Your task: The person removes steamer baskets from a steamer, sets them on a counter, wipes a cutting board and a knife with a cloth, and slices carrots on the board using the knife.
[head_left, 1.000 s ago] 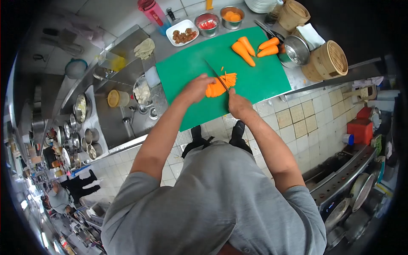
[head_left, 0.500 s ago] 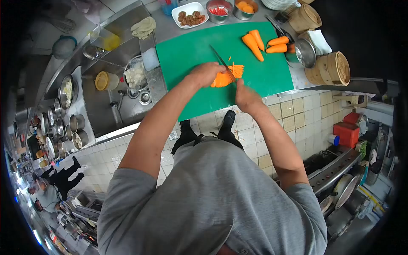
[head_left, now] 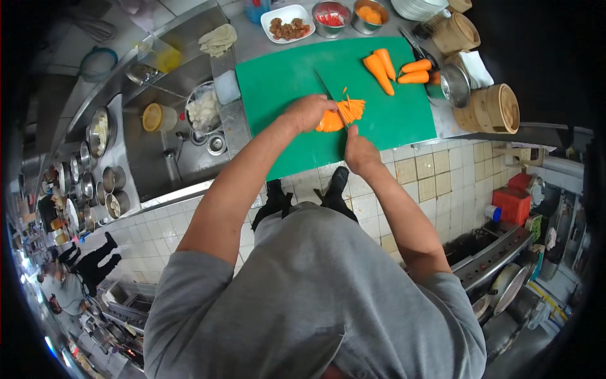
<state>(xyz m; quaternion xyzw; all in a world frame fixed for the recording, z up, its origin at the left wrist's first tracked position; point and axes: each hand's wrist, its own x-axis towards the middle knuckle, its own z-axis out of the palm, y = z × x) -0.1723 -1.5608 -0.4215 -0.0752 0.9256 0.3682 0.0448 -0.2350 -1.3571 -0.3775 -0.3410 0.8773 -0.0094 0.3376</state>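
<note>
On the green cutting board [head_left: 278, 82], my left hand [head_left: 309, 112] presses a pile of carrot slices [head_left: 328, 123], its fingers bent and partly hidden from above. My right hand [head_left: 361, 151] is closed around the handle of a kitchen knife [head_left: 324, 84] near the board's front edge. The blade runs away from me, slanting left, close beside the left fingertips. Thin carrot strips [head_left: 355, 110] lie right of the blade, with a few stray bits beyond. Several peeled carrots [head_left: 379, 72] rest at the board's back right.
Behind the board stand a white dish of brown meat pieces [head_left: 289, 24] and two metal bowls [head_left: 331, 18]. A metal pot [head_left: 454, 85] and a bamboo steamer [head_left: 489, 110] are on the right. To the left is a sink [head_left: 142, 170]. Another person [head_left: 66, 287] is far left.
My right hand and the knife have shifted slightly left, across the carrot slices. The strips right of the blade are spread a little more. My left hand stays on the pile.
</note>
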